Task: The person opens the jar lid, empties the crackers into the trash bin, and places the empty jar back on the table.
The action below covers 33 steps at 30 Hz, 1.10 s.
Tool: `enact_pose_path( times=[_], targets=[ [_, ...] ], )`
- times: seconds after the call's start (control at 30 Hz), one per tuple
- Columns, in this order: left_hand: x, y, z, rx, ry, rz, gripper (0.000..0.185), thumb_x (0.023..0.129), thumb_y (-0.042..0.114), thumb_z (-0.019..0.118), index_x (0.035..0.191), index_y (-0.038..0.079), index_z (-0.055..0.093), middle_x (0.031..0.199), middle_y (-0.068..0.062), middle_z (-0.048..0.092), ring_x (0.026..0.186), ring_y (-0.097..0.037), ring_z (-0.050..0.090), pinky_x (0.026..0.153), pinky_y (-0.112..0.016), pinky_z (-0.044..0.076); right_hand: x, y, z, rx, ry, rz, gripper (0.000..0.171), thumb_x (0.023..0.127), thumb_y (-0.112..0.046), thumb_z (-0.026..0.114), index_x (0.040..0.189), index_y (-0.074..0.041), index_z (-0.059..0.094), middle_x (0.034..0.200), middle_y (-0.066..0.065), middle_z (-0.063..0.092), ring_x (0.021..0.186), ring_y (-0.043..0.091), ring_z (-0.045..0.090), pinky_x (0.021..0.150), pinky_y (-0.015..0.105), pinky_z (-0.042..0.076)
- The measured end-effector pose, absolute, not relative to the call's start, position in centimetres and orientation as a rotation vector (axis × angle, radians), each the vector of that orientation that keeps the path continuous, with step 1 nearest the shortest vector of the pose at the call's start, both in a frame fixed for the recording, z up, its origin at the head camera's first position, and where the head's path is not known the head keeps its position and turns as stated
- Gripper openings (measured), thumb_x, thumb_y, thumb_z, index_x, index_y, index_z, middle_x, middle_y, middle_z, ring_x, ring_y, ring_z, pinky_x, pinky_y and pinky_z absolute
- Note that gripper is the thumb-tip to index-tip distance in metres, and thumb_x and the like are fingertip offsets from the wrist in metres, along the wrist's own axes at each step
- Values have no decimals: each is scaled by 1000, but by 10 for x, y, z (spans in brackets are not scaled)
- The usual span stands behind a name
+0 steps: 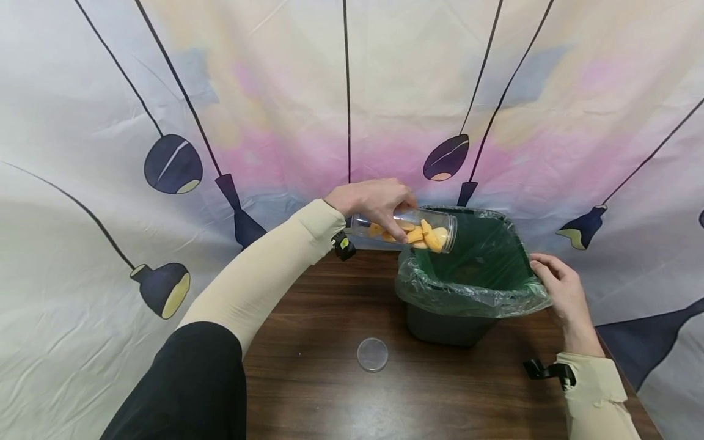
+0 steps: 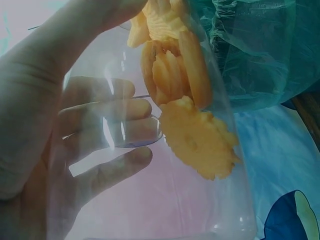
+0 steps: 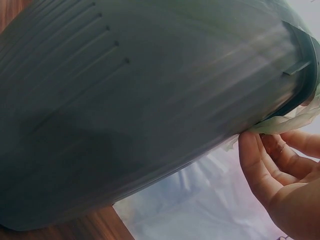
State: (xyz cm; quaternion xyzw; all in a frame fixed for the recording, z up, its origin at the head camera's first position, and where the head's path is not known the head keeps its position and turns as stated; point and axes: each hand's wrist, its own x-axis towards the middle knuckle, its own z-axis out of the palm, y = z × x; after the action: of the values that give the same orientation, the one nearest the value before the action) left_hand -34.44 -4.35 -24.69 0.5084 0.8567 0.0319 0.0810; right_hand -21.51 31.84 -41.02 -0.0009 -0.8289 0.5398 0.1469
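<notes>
A clear plastic jar (image 1: pixel 452 233) lies on its side in my left hand (image 1: pixel 379 201), its mouth over the left part of a trash can (image 1: pixel 451 324). Inside the jar are several orange-yellow pieces (image 1: pixel 431 239) that look like biscuits, gathered toward the mouth. The left wrist view shows fingers spread behind the see-through wall and a scallop-edged round piece (image 2: pixel 200 142). A thin green trash bag (image 1: pixel 473 299) lines the can and folds over its rim. My right hand (image 1: pixel 563 293) grips the rim at the right, with bag film between the fingertips in the right wrist view.
A clear round lid (image 1: pixel 372 354) lies on the dark wooden table (image 1: pixel 319 391), in front and left of the can. Right behind the table hangs a pale cloth (image 1: pixel 297 110) printed with lamps. Each wrist wears a small black camera (image 1: pixel 343 245).
</notes>
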Motion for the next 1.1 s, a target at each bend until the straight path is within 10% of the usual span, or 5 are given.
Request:
enact_pose_path(
  times=[1.1],
  targets=[
    [-345, -49, -255, 1547, 2538, 246, 55, 76, 54, 77, 81, 5, 52, 77, -5, 45, 69, -14, 39, 64, -25, 32, -215, 321, -411, -16, -2403, 1537, 37, 100, -32, 53, 128, -8, 60, 106, -33, 50, 97, -8, 48, 74, 9, 39]
  ],
)
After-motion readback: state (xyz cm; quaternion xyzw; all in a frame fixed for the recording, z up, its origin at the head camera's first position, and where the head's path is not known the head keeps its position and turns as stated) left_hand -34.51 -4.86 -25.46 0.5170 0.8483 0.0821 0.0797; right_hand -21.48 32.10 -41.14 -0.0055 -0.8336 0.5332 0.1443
